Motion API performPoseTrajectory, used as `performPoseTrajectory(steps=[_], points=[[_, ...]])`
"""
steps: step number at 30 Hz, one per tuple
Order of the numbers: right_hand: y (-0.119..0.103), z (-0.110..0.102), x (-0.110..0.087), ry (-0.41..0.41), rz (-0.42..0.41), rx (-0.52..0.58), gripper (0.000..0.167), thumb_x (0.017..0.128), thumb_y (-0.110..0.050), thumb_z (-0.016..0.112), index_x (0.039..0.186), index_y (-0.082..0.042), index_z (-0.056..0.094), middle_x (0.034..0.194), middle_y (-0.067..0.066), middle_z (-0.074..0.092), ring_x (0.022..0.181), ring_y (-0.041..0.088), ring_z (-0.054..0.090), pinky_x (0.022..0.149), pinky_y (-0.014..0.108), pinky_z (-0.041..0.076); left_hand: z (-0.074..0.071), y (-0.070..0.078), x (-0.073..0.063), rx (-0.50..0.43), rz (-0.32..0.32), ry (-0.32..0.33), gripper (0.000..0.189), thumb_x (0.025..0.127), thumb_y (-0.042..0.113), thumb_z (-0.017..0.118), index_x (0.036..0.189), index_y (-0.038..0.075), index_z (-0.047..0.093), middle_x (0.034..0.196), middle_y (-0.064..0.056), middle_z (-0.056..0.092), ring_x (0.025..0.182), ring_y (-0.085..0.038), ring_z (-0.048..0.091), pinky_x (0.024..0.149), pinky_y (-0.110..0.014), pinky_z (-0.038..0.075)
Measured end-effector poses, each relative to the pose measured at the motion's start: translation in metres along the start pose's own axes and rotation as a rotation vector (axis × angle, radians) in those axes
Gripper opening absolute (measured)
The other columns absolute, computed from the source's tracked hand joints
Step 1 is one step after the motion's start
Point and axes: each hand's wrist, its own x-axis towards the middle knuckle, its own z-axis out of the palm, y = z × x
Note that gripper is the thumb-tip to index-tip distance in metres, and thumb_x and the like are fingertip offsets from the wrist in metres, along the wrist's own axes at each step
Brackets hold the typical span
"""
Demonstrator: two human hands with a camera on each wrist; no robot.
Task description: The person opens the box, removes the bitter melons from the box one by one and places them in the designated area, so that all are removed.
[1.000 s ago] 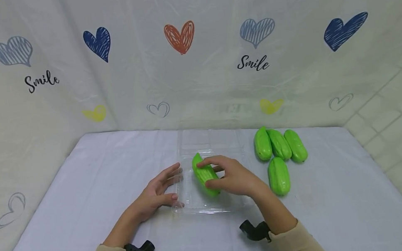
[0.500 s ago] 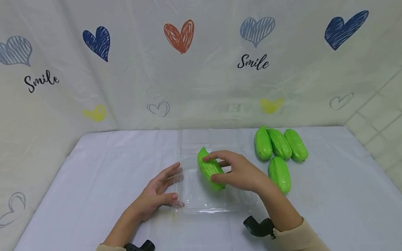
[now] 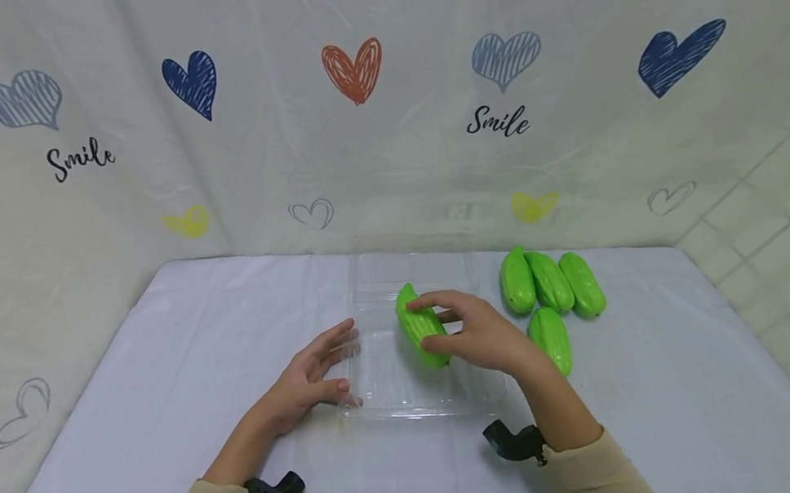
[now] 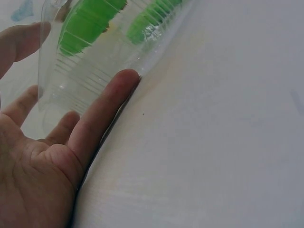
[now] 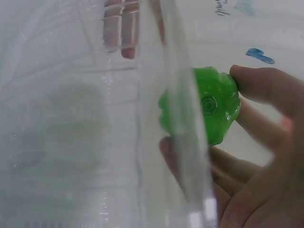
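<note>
A bright green, ribbed bitter melon [image 3: 422, 330] is held between the thumb and fingers of my right hand [image 3: 476, 335], over the clear plastic box [image 3: 393, 411]. In the right wrist view, the rounded end of this bitter melon [image 5: 216, 102] shows partly behind the box's clear wall [image 5: 161, 199]. My left hand [image 3: 308, 384] rests at the box's left side, its fingers fairly straight and spread against the wall. Seen from the left wrist, the left hand [image 4: 52, 156] has its thumb along the box's lower edge, and green shapes show through the plastic.
Right of the box, several more green bitter melons [image 3: 549, 283] lie grouped on the white tablecloth [image 3: 677, 376]. One bitter melon [image 3: 550, 340] lies nearer, close to the right forearm. The box's raised clear lid [image 3: 413, 269] stands toward the back, before a heart-printed curtain [image 3: 399, 155].
My right hand has moved to the right and slightly away from me, carrying the bitter melon with it. The left hand and the box have stayed in place.
</note>
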Motion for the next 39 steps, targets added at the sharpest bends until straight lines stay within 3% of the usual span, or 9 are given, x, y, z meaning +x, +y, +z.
performPoseTrajectory(steps=[9, 19, 39], points=[[0.000, -0.006, -0.002, 0.011, -0.011, 0.019, 0.047, 0.086, -0.020, 0.077, 0.131, -0.026, 0.064, 0.145, 0.001, 0.054, 0.124, 0.038, 0.058, 0.083, 0.045, 0.056, 0.001, 0.002, -0.002, -0.005, -0.029, 0.009, 0.089, 0.088, -0.004, 0.067, 0.160, 0.016, 0.020, 0.166, -0.011, 0.017, 0.151, -0.036, 0.018, 0.088, -0.039, 0.057], [-0.002, -0.013, -0.004, 0.023, 0.014, 0.040, 0.047, 0.087, -0.020, 0.076, 0.131, -0.030, 0.063, 0.144, -0.006, 0.054, 0.127, 0.034, 0.056, 0.083, 0.044, 0.055, -0.002, 0.001, -0.001, 0.006, -0.005, 0.003, 0.087, 0.088, -0.004, 0.066, 0.160, 0.012, 0.019, 0.166, -0.015, 0.016, 0.150, -0.039, 0.018, 0.092, -0.035, 0.055], [-0.002, -0.018, -0.006, 0.031, 0.033, 0.032, 0.047, 0.087, -0.021, 0.076, 0.132, -0.028, 0.063, 0.145, -0.002, 0.053, 0.128, 0.036, 0.055, 0.084, 0.045, 0.055, 0.000, 0.003, -0.001, 0.004, -0.001, 0.007, 0.088, 0.088, -0.002, 0.068, 0.160, 0.011, 0.020, 0.166, -0.014, 0.016, 0.150, -0.040, 0.018, 0.095, -0.031, 0.052]])
